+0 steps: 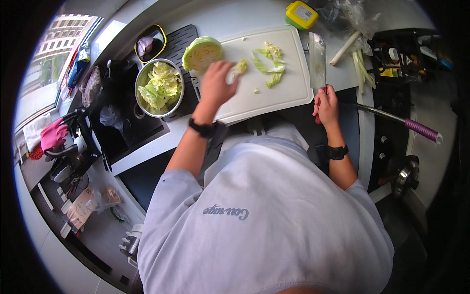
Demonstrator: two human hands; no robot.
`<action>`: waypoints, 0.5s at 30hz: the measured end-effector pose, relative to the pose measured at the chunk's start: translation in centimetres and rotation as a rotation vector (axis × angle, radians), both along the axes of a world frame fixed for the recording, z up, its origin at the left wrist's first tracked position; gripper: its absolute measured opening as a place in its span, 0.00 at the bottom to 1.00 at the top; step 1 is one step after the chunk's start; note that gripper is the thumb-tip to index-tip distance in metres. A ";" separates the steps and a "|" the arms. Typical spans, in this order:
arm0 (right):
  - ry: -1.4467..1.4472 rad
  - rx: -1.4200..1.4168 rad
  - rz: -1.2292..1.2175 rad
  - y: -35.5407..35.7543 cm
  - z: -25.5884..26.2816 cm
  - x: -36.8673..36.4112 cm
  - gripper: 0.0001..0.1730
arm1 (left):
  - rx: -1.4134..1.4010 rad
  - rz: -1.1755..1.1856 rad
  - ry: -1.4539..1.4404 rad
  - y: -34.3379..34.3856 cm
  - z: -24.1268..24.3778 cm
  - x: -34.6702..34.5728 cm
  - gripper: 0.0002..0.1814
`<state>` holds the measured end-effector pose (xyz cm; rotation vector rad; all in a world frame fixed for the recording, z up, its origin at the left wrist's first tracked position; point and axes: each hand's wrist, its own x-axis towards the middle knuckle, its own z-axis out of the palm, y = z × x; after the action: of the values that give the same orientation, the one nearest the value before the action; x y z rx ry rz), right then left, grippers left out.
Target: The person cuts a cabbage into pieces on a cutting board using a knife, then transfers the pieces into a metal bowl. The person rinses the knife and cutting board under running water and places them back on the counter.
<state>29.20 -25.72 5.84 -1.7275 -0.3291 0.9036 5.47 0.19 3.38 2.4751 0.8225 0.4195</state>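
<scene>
My right hand [326, 104] grips the red handle of a cleaver [317, 60], its broad blade upright just past the right edge of the white cutting board [235, 106]. Over the board's left part, my left hand [219, 82] is slightly blurred, thumb and fingers apart. Right by its fingertips lies a small yellowish cabbage piece [241, 66]; whether they touch I cannot tell. A cut cabbage head [202, 53] rests behind that hand, cut face towards me. Loose cabbage leaves [270, 65] are spread on the board's right half. Torn cabbage leaves [161, 88] fill a steel bowl [138, 92] on the left.
Behind the bowl, a yellow-rimmed dark container [163, 31] holds a purple onion piece [145, 46]. The sink [125, 136] lies left. A yellow-green box [302, 15] stands at the back; scallion stalks [345, 47] lie right. A purple-handled rod [420, 129] juts out at right.
</scene>
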 end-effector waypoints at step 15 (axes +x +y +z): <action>-0.017 0.021 0.056 -3.6 -2.0 3.4 0.08 | 0.222 -0.215 0.664 -4.9 -3.7 13.7 0.44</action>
<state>32.56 -29.28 3.79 -1.7143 -0.3989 0.9233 19.16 -4.70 -0.27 2.9110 0.7611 -0.4387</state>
